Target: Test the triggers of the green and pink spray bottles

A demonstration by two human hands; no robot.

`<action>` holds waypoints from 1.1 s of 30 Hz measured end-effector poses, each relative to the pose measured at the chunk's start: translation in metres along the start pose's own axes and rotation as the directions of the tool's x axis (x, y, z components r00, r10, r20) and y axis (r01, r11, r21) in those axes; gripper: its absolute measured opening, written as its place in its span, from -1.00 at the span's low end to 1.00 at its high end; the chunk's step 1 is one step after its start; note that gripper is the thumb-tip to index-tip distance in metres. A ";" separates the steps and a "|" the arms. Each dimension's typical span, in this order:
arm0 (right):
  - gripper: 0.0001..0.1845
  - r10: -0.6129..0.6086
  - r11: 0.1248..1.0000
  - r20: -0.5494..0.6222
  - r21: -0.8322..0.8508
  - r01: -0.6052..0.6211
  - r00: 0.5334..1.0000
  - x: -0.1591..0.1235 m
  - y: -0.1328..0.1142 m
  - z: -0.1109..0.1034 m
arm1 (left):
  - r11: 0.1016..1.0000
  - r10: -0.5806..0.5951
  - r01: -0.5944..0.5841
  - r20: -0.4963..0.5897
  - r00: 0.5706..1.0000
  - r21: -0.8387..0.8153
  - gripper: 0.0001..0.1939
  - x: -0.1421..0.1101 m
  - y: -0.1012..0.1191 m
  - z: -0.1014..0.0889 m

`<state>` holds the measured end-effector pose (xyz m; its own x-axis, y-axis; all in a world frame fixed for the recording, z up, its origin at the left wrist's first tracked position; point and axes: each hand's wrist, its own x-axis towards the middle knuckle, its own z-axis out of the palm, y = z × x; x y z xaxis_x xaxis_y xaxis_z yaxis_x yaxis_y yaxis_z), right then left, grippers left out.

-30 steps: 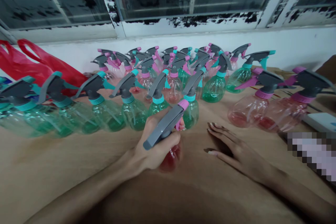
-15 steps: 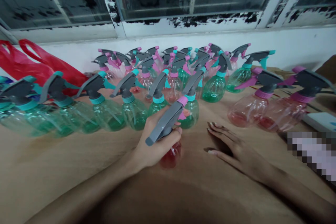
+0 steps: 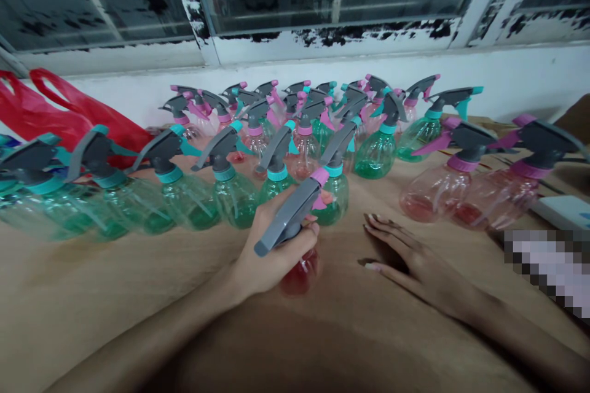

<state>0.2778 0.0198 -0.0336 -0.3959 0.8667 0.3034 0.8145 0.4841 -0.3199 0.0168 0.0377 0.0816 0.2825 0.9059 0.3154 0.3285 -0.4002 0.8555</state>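
My left hand (image 3: 271, 258) is wrapped round the neck of a pink spray bottle (image 3: 299, 276), whose grey trigger head with a pink nozzle points away to the upper right. The bottle's base, tinted red, shows below my fingers at the table. To the right, my right hand (image 3: 415, 261) lies palm down with fingers apart, holding nothing. Just beyond my left hand stands a green spray bottle (image 3: 338, 193) with a turquoise collar. Two pink spray bottles, the nearer one (image 3: 433, 193) among them, stand beyond my right hand.
A row of green spray bottles (image 3: 184, 202) runs along the left. Several pink and green bottles (image 3: 304, 147) crowd toward the white wall (image 3: 507, 73). A red plastic bag (image 3: 92, 116) lies at the back left. At the right edge is a white box (image 3: 562, 212) beside a blurred-out patch.
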 end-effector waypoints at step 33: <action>-0.37 -0.020 1.000 -0.010 -0.017 0.019 1.000 -0.001 0.000 0.000 | 1.000 0.022 -0.022 0.009 1.000 -0.016 -0.93 0.003 -0.003 0.000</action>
<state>0.2778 0.0188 -0.0341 -0.4076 0.8558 0.3186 0.8138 0.4987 -0.2985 0.0161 0.0414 0.0800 0.2978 0.8955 0.3307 0.3074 -0.4180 0.8549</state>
